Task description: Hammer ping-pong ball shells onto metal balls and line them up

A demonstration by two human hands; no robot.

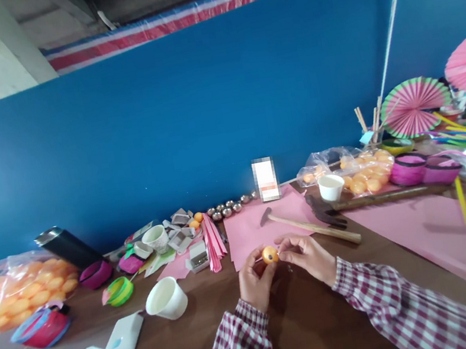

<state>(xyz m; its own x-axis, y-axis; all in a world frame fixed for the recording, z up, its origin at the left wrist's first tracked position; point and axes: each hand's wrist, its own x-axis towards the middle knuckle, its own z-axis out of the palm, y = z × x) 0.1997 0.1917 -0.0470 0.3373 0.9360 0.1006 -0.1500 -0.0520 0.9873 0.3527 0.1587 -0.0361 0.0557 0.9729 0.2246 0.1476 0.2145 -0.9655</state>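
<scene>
Between the thumb and fingers of my left hand (pixel 253 284) is an orange ping-pong ball (pixel 269 253), with a small dark spot on the side facing me. My right hand (pixel 310 255) is closed in a pinch at the ball's right side, its fingertips at or very near the surface. What that pinch holds, if anything, is too small to make out. Just beyond both hands lies a sheet of pink paper (pixel 242 227). A small hammer (pixel 309 227) with a wooden handle rests across it, its head pointing away to the left.
A second, dark-headed hammer (pixel 381 198) lies behind. Bags of orange balls (pixel 28 292) (pixel 365 172) stand on both sides. White cups (pixel 166 299) (pixel 331 187), a power strip (pixel 125 344), shiny metal balls (pixel 226 208) and pink strips (pixel 214 243) surround the work area. A blue partition (pixel 188 122) closes the back.
</scene>
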